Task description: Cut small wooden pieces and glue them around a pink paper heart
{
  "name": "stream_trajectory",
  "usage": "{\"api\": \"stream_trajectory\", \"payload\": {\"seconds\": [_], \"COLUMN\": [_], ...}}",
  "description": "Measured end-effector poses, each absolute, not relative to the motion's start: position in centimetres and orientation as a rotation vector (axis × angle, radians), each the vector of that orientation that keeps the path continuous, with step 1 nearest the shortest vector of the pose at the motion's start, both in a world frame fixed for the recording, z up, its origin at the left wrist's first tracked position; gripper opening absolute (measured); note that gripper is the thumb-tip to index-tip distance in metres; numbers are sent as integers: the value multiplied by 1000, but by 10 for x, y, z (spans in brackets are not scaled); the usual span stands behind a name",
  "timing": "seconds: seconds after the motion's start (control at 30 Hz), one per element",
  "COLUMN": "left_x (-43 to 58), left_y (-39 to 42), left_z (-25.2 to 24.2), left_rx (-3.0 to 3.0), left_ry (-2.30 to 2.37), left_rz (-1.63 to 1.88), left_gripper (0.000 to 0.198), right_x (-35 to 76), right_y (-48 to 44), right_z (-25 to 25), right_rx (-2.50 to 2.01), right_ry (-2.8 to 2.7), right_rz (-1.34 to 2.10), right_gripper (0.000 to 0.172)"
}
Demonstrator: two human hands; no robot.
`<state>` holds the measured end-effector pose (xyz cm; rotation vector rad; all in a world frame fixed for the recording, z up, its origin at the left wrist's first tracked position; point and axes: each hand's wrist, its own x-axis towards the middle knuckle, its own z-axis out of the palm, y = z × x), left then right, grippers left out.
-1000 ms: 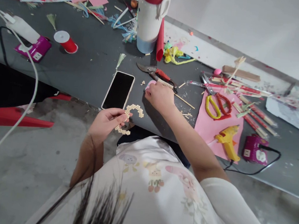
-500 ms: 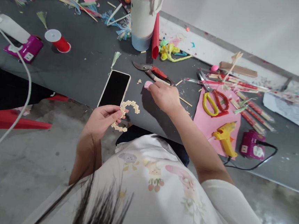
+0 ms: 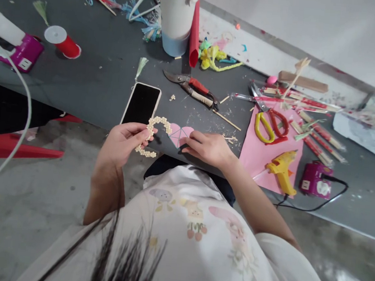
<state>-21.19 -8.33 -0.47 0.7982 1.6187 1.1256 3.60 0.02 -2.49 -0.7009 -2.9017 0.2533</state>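
Between thumb and fingers, my left hand point(image 3: 124, 141) pinches a curved, pale beaded strip point(image 3: 150, 133) shaped like an open heart half. My right hand point(image 3: 210, 148) grips the right edge of a pink paper heart point(image 3: 178, 135) with dark lines drawn across it. The heart is at the table's front edge, close to the strip's upper end. A phone point(image 3: 141, 103) with a dark screen lies just beyond my left hand. Past the heart rest pruning shears point(image 3: 192, 88) with red and pale handles, beside a thin stick point(image 3: 227, 120).
Scissors point(image 3: 270, 126) and a yellow glue gun point(image 3: 281, 168) lie on pink paper at the right, near a purple box point(image 3: 316, 180). A bottle point(image 3: 175, 21) stands at the back. A red thread spool point(image 3: 69, 46) and a white cable point(image 3: 27, 96) are on the left.
My right hand has drawn the pink heart back from near the shears to the table's front edge, where its lined face now shows. My left hand still holds the beaded strip.
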Motion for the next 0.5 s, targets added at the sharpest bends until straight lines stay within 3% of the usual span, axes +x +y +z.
{"api": "stream_trajectory", "payload": {"seconds": [0.33,0.5], "left_x": [-207,-205], "left_y": [-58,-42], "left_z": [-7,-3], "left_rx": [953,1082], "left_ry": [1571,1533], "left_rz": [984,896], "left_gripper": [21,24], "right_x": [58,53], "right_y": [17,21], "right_z": [-18,-15], "right_rx": [-1164,-1302], "right_ry": [-2419,-2296], "right_rz": [718,763], "right_gripper": [38,34]}}
